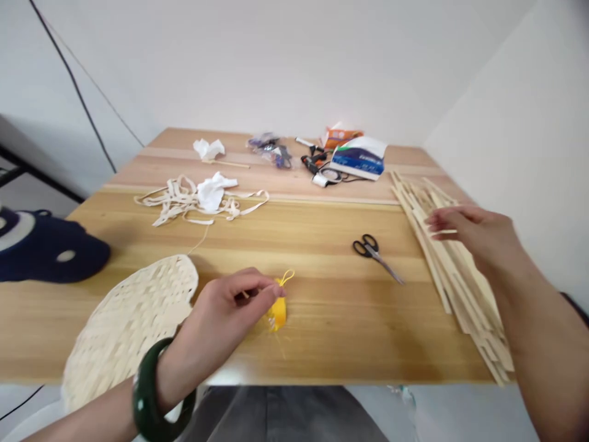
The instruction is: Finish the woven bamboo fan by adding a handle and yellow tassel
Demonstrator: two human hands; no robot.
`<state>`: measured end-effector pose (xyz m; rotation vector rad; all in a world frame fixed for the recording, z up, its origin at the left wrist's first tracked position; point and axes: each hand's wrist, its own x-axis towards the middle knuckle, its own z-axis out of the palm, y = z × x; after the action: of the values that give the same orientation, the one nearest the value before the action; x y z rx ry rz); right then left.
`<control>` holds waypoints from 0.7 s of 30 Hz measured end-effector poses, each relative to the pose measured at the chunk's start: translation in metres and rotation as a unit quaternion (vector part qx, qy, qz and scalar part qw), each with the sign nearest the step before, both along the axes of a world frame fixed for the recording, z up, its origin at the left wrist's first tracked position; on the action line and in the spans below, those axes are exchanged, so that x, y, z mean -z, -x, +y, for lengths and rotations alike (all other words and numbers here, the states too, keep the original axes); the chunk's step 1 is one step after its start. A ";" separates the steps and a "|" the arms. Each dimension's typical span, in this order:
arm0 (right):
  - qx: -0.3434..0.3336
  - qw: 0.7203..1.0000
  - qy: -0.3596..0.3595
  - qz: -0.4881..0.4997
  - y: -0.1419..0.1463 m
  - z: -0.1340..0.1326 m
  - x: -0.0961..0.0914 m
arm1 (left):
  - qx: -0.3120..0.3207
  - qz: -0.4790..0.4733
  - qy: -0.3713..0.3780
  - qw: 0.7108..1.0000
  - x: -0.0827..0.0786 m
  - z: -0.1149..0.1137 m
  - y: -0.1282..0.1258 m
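My left hand is closed in a pinch near the table's front edge. From its fingertips a thin yellow cord loop sticks up, and a yellow band-like piece with a clear, shiny part hangs below; its exact kind I cannot make out. Left of that hand lies a woven fan of pale strips, partly covered by my wrist. Over the pile of flat wooden strips at the right, my right hand hovers with loosely bent fingers, a gap between thumb and fingers, and nothing visible in them.
Black-handled scissors lie between my hands. Farther back are tangled cream ribbon, white tissue, a glue gun, a blue-and-white tissue pack and plastic bags. A dark blue cap-like item is at the left edge.
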<state>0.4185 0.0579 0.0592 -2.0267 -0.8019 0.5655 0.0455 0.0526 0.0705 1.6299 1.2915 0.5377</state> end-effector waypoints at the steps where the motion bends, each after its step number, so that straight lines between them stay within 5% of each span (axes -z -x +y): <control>1: -0.076 0.996 0.026 0.047 0.027 -0.008 0.005 | -0.005 -0.009 -0.015 1.000 0.003 -0.001 -0.001; 3: -0.320 0.922 0.106 0.191 0.085 -0.030 0.018 | -0.012 -0.024 -0.050 0.998 0.010 -0.005 0.000; 5: -0.413 0.852 0.140 0.290 0.137 -0.052 0.031 | -0.018 -0.036 -0.084 0.996 0.016 -0.009 0.002; 6: -0.417 0.842 0.126 0.318 0.158 -0.060 0.037 | -0.020 -0.040 -0.097 0.994 0.019 -0.011 0.002; 10: -0.394 0.886 -0.048 0.238 0.204 -0.070 0.053 | -0.020 -0.057 -0.117 0.991 0.022 -0.014 0.003; 13: -0.447 0.868 -0.173 0.131 0.216 -0.065 0.064 | -0.020 -0.076 -0.109 0.991 0.021 -0.013 0.002; 15: -0.461 0.860 -0.177 0.130 0.216 -0.062 0.070 | -0.026 -0.084 -0.106 0.990 0.019 -0.013 0.003; 19: -0.430 0.848 -0.094 0.294 0.197 -0.065 0.074 | -0.031 -0.065 -0.113 0.991 0.019 -0.012 0.007; 21: -0.394 0.863 -0.082 0.306 0.184 -0.067 0.068 | -0.029 -0.058 -0.104 0.992 0.022 -0.013 0.008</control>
<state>0.2347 -0.0095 -0.0089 -1.1622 -1.1983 1.4543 0.0375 0.0400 0.0489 1.7078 1.2321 0.8143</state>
